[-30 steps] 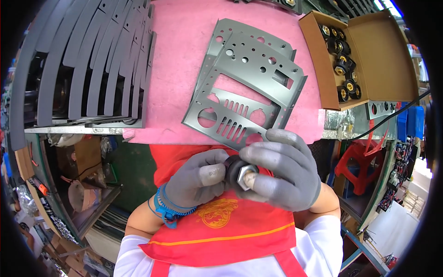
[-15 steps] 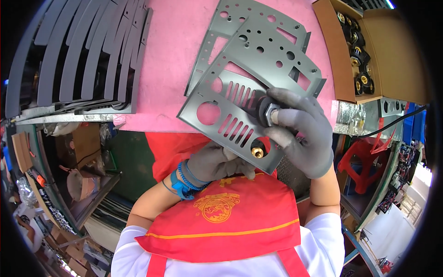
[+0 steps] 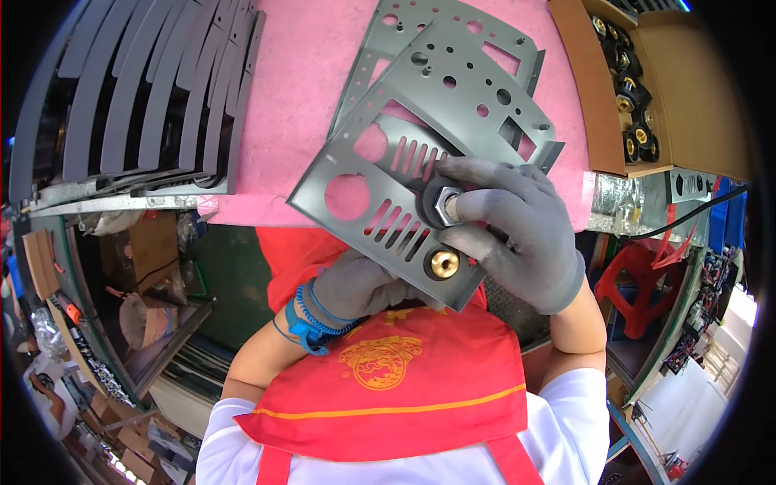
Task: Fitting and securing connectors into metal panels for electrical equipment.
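Over the pink table (image 3: 307,97), the right hand (image 3: 517,234) pinches a nut (image 3: 443,205) against the tilted grey plate (image 3: 420,153), whose lower edge the left hand (image 3: 364,287) grips from beneath.

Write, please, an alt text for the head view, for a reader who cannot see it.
Two grey-gloved hands hold a grey perforated metal panel above a pink table: the right hand pinches a hex nut on the panel, above a brass fitting, and the left hand supports it from below. A cardboard box of black parts stands at right.
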### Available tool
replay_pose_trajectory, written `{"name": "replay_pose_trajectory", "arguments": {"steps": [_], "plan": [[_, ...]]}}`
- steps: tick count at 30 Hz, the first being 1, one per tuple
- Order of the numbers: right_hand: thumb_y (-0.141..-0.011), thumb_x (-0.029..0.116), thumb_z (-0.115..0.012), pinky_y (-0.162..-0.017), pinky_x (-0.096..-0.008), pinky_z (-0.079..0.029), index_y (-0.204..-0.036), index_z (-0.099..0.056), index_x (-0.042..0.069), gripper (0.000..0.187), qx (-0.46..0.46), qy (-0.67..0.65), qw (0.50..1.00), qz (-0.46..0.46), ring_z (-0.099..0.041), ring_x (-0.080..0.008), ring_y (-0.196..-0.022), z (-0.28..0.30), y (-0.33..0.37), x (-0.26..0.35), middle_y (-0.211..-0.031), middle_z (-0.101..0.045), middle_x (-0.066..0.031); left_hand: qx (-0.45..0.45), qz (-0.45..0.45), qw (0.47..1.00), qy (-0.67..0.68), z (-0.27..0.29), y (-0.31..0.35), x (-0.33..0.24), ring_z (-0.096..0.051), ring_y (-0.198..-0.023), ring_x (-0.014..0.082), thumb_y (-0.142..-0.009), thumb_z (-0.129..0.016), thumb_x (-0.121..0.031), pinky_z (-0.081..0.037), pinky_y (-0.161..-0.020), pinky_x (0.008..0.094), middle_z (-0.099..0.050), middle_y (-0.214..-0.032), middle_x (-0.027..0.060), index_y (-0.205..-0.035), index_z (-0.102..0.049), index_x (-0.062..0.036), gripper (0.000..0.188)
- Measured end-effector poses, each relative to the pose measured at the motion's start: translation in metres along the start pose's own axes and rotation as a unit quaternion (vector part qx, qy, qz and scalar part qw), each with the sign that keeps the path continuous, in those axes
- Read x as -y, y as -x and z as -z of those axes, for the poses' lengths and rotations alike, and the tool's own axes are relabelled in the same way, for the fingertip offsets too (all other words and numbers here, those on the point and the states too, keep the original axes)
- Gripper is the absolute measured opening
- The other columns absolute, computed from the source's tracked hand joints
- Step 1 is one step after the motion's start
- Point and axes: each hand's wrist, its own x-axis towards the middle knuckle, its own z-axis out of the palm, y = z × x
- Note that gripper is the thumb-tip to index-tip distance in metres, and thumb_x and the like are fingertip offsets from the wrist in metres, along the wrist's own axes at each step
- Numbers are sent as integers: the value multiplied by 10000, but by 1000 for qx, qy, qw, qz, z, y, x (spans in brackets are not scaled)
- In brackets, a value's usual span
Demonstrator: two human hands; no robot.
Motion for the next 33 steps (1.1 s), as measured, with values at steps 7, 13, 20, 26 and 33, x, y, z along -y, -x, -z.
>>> {"name": "replay_pose_trajectory", "arguments": {"steps": [7, 13, 20, 26, 33], "plan": [[-714, 144, -807, -794, -367, -485, -939, -650, 85, 281, 43, -20, 999, -4, -652, -318, -922, 5, -10, -12, -1143, -669, -152, -54, 21, 970, -235, -32, 7, -35, -542, -1214, 243, -977, -562, -260, -436, -1036, 394, -509, -1343, 135, -1384, -423, 11, 508], [-731, 179, -773, -835, -396, -470, -1022, -634, 129, 327, 184, -158, 968, 61, -616, -291, -957, 25, -23, -8, -1109, -641, -71, -103, -51, 991, -67, -52, -11, -36, -579, -1144, 202, -993, -492, -301, -477, -969, 353, -563, -1254, 109, -1349, -451, -14, 459], [-700, 232, -769, -903, -435, -447, -995, -656, 102, 341, 180, 72, 978, 76, -593, -284, -1002, 32, -7, 18, -1154, -615, -106, -262, -38, 952, -153, -65, -18, -28, -622, -841, 128, -1009, -423, -343, -521, -751, 286, -633, -933, 67, -1094, -609, -26, 376], [-722, 128, -674, -902, -407, -476, -939, -630, 42, 238, 151, 129, 973, 118, -611, -227, -960, 25, -2, 19, -1030, -604, -66, -262, -106, 932, -226, -68, -22, -21, -605, -808, 113, -1011, -442, -333, -507, -715, 273, -625, -907, 50, -1082, -607, -31, 352], [-675, 227, -758, -829, -410, -469, -944, -621, 83, 334, 103, 154, 975, 120, -581, -216, -868, 15, 5, 21, -949, -577, -41, -264, -143, 919, -255, -67, -22, -15, -584, -769, 95, -1013, -465, -323, -491, -674, 259, -616, -877, 30, -1068, -606, -37, 323]]}}
